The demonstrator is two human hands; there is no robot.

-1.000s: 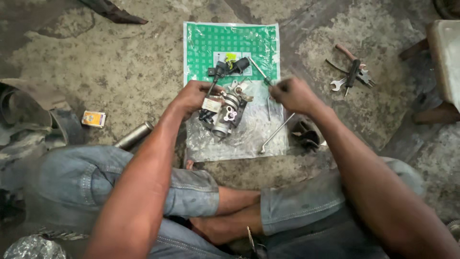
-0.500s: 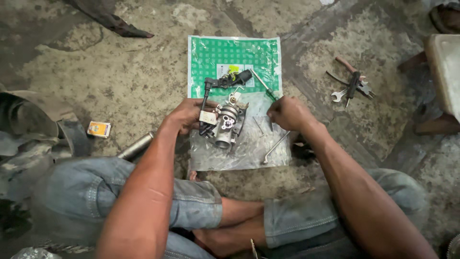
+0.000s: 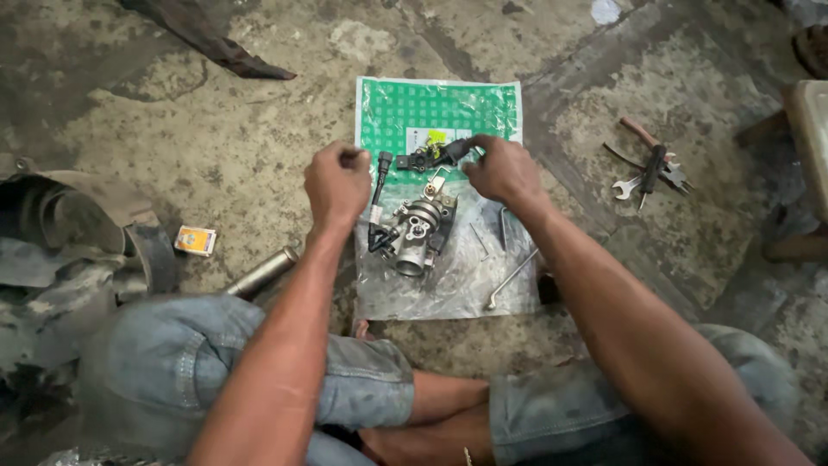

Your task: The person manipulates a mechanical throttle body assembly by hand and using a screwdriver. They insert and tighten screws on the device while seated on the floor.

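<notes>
We are sitting cross-legged on a rough concrete floor, our knees in faded jeans (image 3: 216,371) filling the near edge of the view. Just past the left knee a short metal tube (image 3: 261,272) is lying on the ground, and a small yellow box (image 3: 195,240) is sitting a little farther left, beside dark rubber scraps (image 3: 78,233).

Between our forearms a plastic bag (image 3: 448,285), clear at the near end and green at the far end, is lying flat. A thin bent rod (image 3: 511,278) is resting on its right edge. A grey metal engine part (image 3: 417,233) with a round opening is sitting on the clear plastic, with a black cable and plug (image 3: 378,194) running up its left side.

Our left hand (image 3: 336,185) is hovering just left of that cable, fingers curled into a loose fist; we cannot tell whether it is pinching anything. Our right hand (image 3: 504,171) is reaching over the green half, fingertips closed on a small black connector piece (image 3: 440,155) lying above the engine part.

Farther right, well apart from the bag, pliers and a small wrench (image 3: 651,168) are lying in a heap. At the far top left a dark strip of cloth (image 3: 216,39) is lying on the floor.
</notes>
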